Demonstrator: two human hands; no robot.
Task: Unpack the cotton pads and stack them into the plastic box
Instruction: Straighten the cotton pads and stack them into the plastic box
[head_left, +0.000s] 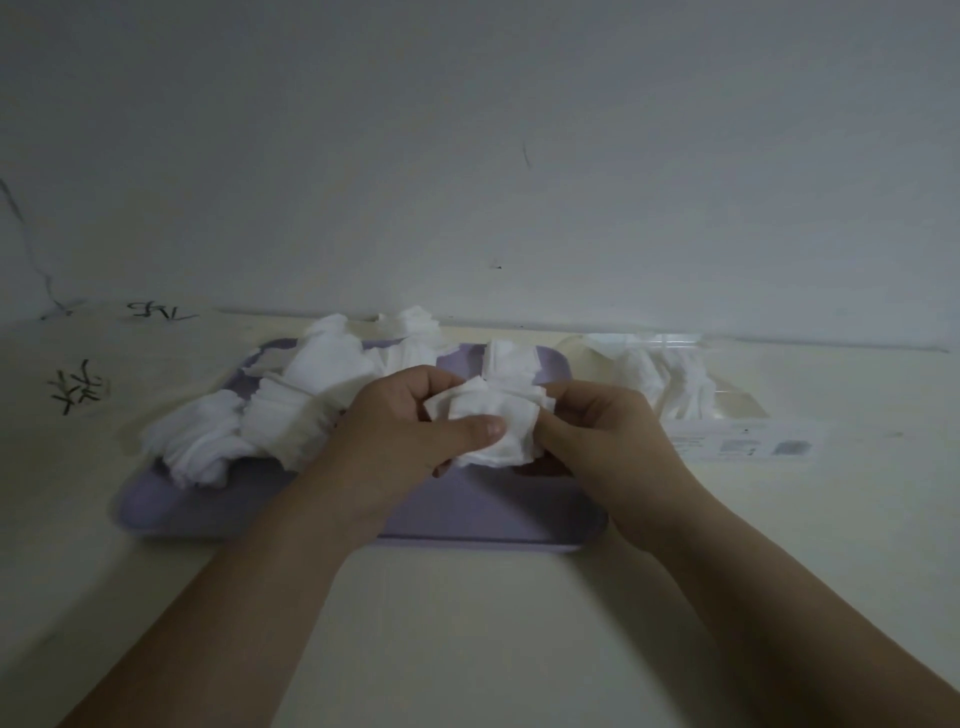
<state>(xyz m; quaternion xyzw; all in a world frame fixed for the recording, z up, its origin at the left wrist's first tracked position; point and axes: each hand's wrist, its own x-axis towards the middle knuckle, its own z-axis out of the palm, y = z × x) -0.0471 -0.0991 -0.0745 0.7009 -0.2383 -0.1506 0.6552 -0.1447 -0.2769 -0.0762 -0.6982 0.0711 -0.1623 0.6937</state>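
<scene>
Over a lavender tray (467, 514), my left hand (410, 431) and my right hand (602, 431) together hold a small bunch of white square cotton pads (498, 421). The left thumb presses across the front of the bunch, and the right fingers pinch its right edge. Several loose heaps of cotton pads (270, 410) lie on the tray's left and back parts. A clear plastic box (727, 415) stands to the right of the tray with more pads (670, 379) inside it.
The tray and box sit on a pale table (467, 623) pushed against a white wall (467, 156). Dark scribbled marks (78, 389) are on the table at the far left.
</scene>
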